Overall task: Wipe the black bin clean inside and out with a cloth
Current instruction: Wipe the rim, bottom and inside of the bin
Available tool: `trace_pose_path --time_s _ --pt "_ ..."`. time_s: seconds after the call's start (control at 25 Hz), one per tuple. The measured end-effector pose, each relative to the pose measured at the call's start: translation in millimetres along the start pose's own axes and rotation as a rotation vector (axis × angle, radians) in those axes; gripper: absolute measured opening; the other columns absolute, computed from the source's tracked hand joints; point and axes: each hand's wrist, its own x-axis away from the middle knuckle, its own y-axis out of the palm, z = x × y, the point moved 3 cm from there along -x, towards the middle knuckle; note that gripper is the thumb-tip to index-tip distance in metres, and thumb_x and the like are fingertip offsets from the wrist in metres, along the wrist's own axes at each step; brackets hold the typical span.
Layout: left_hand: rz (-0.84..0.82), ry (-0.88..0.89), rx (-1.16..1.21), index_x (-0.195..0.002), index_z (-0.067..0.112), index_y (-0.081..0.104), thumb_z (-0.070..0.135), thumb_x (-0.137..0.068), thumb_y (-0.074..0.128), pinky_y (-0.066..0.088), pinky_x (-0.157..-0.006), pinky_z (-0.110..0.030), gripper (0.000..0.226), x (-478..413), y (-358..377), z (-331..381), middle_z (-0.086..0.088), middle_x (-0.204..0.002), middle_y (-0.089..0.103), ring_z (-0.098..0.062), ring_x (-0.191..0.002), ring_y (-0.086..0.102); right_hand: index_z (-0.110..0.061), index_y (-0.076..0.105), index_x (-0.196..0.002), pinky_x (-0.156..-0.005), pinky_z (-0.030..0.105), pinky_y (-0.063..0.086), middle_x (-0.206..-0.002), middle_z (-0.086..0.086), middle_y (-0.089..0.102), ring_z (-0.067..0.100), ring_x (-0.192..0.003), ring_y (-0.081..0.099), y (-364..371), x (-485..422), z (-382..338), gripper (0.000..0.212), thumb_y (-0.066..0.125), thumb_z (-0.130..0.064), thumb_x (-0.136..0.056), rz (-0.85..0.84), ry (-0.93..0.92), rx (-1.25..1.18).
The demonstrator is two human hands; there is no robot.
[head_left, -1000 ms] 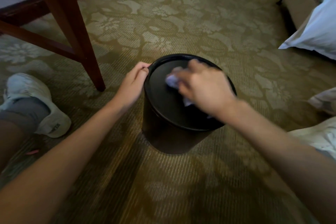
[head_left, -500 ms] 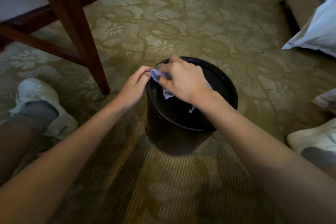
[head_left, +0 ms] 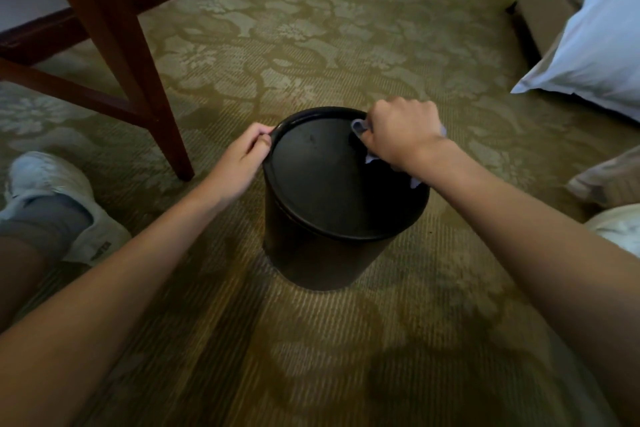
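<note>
Left hand (head_left: 242, 156) fingers (head_left: 258, 135) pinched tight on the near-left rim of the black bin (head_left: 332, 218), thumb tucked just under the lip. Right hand (head_left: 401, 135) fisted around a pale cloth (head_left: 360, 126), pressed against the far-right rim, scraps of fabric poking out below the wrist. Bin standing upright on the patterned carpet (head_left: 311, 45). Wooden table leg (head_left: 114, 45) just left of the bin, white sneaker (head_left: 55, 191) further left, white pillow (head_left: 595, 45) well off to the right.
</note>
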Motion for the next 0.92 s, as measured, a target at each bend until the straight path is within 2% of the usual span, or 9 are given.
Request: trace_pose_path --time_s 0.2,0.32,0.4,0.52,0.64,0.72,0.76,0.84,0.92 --pt "-0.021 -0.019 -0.007 -0.114 0.016 0.057 0.030 -0.105 0.034 0.045 -0.092 -0.044 0.028 2.7 -1.1 1.3 -0.004 -0.112 0.064 -0.018 -0.106 0.058 -0.020 0.064 -0.100 -0.070 0.035 0.035 -0.097 0.009 0.065 0.032 -0.094 0.063 -15.7 39.2 24.6 0.035 0.054 -0.051 -0.090 -0.238 0.088 -0.034" --pt "-0.008 -0.008 0.000 -0.113 0.016 0.057 0.030 -0.105 0.035 0.046 -0.091 -0.042 0.028 2.7 -0.7 1.8 -0.003 -0.111 0.064 -0.018 -0.105 0.058 -0.026 0.061 -0.081 -0.068 0.034 0.037 -0.083 0.000 0.062 0.024 -0.078 0.057 -27.4 74.3 25.2 0.032 0.054 -0.057 -0.086 -0.375 0.035 -0.121" --pt "0.000 -0.005 0.007 -0.112 0.016 0.057 0.030 -0.105 0.034 0.046 -0.089 -0.042 0.028 2.7 1.0 0.1 -0.006 -0.111 0.064 -0.021 -0.105 0.058 -0.028 0.057 -0.074 -0.063 0.033 0.037 -0.076 -0.005 0.060 0.019 -0.075 0.057 -34.3 100.5 12.4 0.032 0.055 -0.060 -0.080 -0.421 -0.051 -0.258" --pt "0.018 -0.018 0.027 -0.110 0.018 0.056 0.029 -0.105 0.033 0.045 -0.085 -0.038 0.026 3.2 1.9 -3.2 -0.001 -0.103 0.063 -0.020 -0.100 0.058 -0.030 0.056 -0.079 -0.063 0.032 0.038 -0.077 -0.009 0.061 0.019 -0.080 0.059 -37.1 113.1 -31.8 0.030 0.054 -0.059 -0.072 -0.330 -0.218 -0.496" --pt "0.019 -0.013 0.026 -0.109 0.018 0.054 0.022 -0.105 0.033 0.042 -0.079 -0.027 0.021 1.8 2.3 -2.4 0.002 -0.098 0.060 -0.013 -0.093 0.054 -0.028 0.058 -0.082 -0.064 0.031 0.034 -0.080 -0.011 0.062 0.020 -0.085 0.061 -30.3 84.5 -74.6 0.020 0.062 -0.047 -0.078 -0.211 -0.269 -0.610" --pt "0.024 0.002 0.027 -0.109 0.016 0.054 0.019 -0.105 0.034 0.041 -0.076 -0.018 0.021 1.8 1.0 -0.3 0.002 -0.096 0.059 -0.011 -0.092 0.053 -0.030 0.060 -0.090 -0.068 0.031 0.034 -0.091 -0.007 0.065 0.025 -0.093 0.063 -19.3 50.4 -86.0 0.016 0.061 -0.044 -0.082 -0.115 -0.238 -0.568" --pt "0.027 0.004 0.031 -0.109 0.016 0.054 0.018 -0.106 0.033 0.041 -0.077 -0.018 0.021 2.3 0.9 0.6 0.001 -0.097 0.059 -0.011 -0.093 0.053 -0.031 0.061 -0.097 -0.071 0.032 0.035 -0.100 -0.003 0.067 0.028 -0.099 0.063 -13.4 32.0 -83.6 0.016 0.059 -0.042 -0.085 -0.069 -0.211 -0.507" --pt "0.013 -0.012 0.027 -0.112 0.016 0.055 0.022 -0.106 0.032 0.042 -0.081 -0.024 0.024 2.7 1.4 2.6 0.001 -0.102 0.060 -0.010 -0.095 0.055 -0.029 0.061 -0.108 -0.073 0.034 0.033 -0.115 0.006 0.065 0.032 -0.106 0.062 -1.9 0.7 -61.0 0.022 0.051 -0.040 -0.092 -0.016 -0.117 -0.359" --pt "-0.003 -0.033 0.020 -0.114 0.019 0.056 0.027 -0.106 0.031 0.045 -0.083 -0.027 0.027 3.4 2.0 2.8 0.005 -0.104 0.061 -0.007 -0.096 0.057 -0.026 0.060 -0.109 -0.073 0.036 0.034 -0.116 0.012 0.064 0.036 -0.105 0.062 5.0 -6.7 -23.3 0.026 0.046 -0.042 -0.095 0.007 0.007 -0.276"
